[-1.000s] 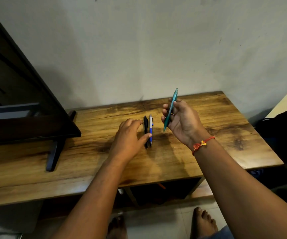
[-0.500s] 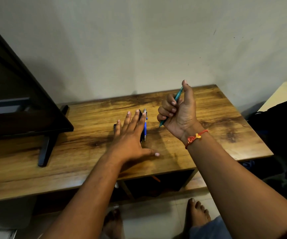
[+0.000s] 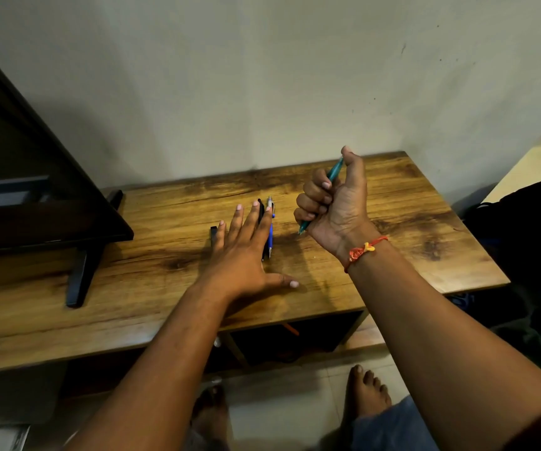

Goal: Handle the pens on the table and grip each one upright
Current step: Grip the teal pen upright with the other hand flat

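The fingers of the right hand are curled into a fist round a slim teal plastic pen, with the thumb laid against its upper end. The pen is held clear of the desk, its writing tip pointing down and to the left and its top leaning away to the right, so it reads as near upright rather than truly vertical. A red-and-yellow thread bracelet circles that wrist.

The left hand lies palm down on the brown wood-grain desk, fingers straight and spread, thumb out to the right. Its forefinger lies over a black pen, and a blue-and-silver pen lies touching it just to the right. Both pens have their long axes running away from the person toward the wall, roughly parallel to the left fingers. A small dark object beside the little finger cannot be identified.

Judgement: the lying pens are under or just beside the left hand and well apart from the occupied right hand, so the left is the nearer. A pinch across the barrel, followed by a quarter turn of the wrist, would likely bring either pen upright.

A dark flat screen on a black stand occupies the desk's left end.
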